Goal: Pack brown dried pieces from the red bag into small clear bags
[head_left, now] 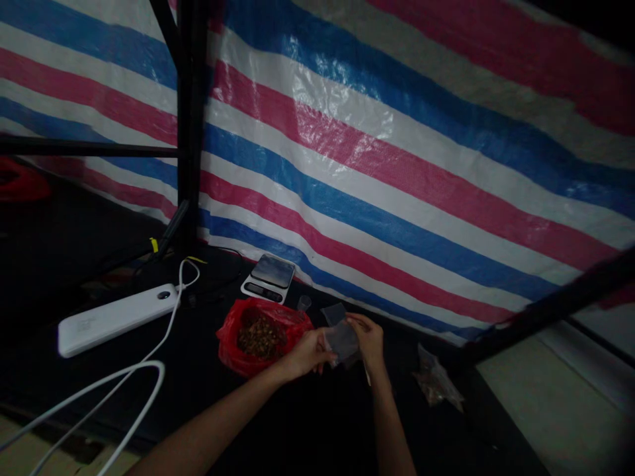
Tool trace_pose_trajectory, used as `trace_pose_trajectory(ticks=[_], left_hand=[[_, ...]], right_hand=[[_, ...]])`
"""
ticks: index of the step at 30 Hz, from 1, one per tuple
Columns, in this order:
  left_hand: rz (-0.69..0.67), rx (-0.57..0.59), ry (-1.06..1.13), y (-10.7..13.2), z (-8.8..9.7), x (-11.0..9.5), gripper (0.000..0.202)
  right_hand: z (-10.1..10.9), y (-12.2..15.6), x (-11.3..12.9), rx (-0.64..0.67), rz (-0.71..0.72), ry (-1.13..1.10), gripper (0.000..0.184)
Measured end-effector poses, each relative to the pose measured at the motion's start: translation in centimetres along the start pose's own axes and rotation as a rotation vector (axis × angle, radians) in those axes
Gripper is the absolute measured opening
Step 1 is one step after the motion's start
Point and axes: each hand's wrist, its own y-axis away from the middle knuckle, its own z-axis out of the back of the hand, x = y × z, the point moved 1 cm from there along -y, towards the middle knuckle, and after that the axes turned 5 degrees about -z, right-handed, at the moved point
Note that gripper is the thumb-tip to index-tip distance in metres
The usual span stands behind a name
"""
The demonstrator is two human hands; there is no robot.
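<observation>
Between my two hands is a small clear plastic bag (342,340), which looks flat. My left hand (310,354) pinches its left side, and my right hand (366,334) grips it at the upper right. Another clear bag (333,315) shows just behind it. Left of my left hand sits a red plastic bag (231,337), opened wide, with small brown pieces (260,336) inside; their kind is too dark to make out. A small clear cup (304,303) stands behind the red bag's edge, close to a digital scale (270,276).
On the right lies a clear bag with brown contents (436,380). A white power bank (116,319) with a white cable (171,324) occupies the left of the black table (307,430). Striped plastic sheeting (347,172) and a dark metal post (190,119) stand behind.
</observation>
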Motion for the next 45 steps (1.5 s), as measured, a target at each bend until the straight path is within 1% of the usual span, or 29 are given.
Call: trace_pose_trajectory(ticks=[2, 3, 5, 6, 8, 12, 16, 22, 26, 32, 37, 39, 42, 45], left_hand=[[-0.079, -0.100, -0.143, 0.2, 0.4, -0.7, 0.068], [-0.121, -0.151, -0.268, 0.4, 0.6, -1.2, 0.068], [-0.174, -0.237, -0.567, 0.9, 1.1, -2.2, 0.060], [-0.181, -0.261, -0.705, 1.1, 1.2, -2.6, 0.055], [-0.177, -0.268, -0.893, 1.4, 1.4, -3.1, 0.045], [-0.166, -0.182, -1.062, 1.5, 1.1, -2.9, 0.035], [-0.169, -0.078, -1.138, 1.5, 0.8, -2.6, 0.033], [-0.199, -0.043, -1.202, 1.6, 0.6, -2.4, 0.029], [-0.189, -0.014, -1.232, 1.6, 0.6, -2.4, 0.028], [-0.201, 0.036, -1.295, 1.7, 0.4, -2.5, 0.025], [-0.213, 0.083, -1.347, 1.7, 0.2, -2.2, 0.021], [-0.260, 0.083, -1.362, 1.7, 0.2, -2.4, 0.016], [-0.442, 0.121, -1.404, 2.1, -0.3, -3.0, 0.011], [-0.599, 0.196, -1.423, 2.9, -1.6, -3.2, 0.012]], right_hand=[[0.0, -2.1, -0.3, -0.023, 0.010, 0.065, 0.035], [-0.1, -3.2, -0.4, -0.042, 0.011, 0.096, 0.037], [-0.2, -5.2, -0.7, -0.067, 0.000, 0.173, 0.039], [-0.4, -6.0, -0.8, -0.075, -0.010, 0.221, 0.038], [-0.8, -7.1, -1.2, -0.083, -0.033, 0.320, 0.035], [-1.4, -7.8, -2.2, -0.051, -0.071, 0.484, 0.028], [-1.3, -7.6, -3.4, -0.005, -0.089, 0.588, 0.028], [-1.2, -7.3, -4.2, 0.007, -0.070, 0.614, 0.031], [-1.8, -7.8, -4.0, 0.046, -0.037, 0.558, 0.030], [-2.8, -9.0, -3.7, 0.178, -0.002, 0.429, 0.028], [-3.7, -9.6, -3.7, 0.209, -0.011, 0.341, 0.031], [-4.1, -9.7, -3.7, 0.231, -0.008, 0.310, 0.033], [-4.6, -9.7, -3.5, 0.254, -0.004, 0.273, 0.035], [-4.9, -9.5, -3.2, 0.256, -0.003, 0.260, 0.034]])
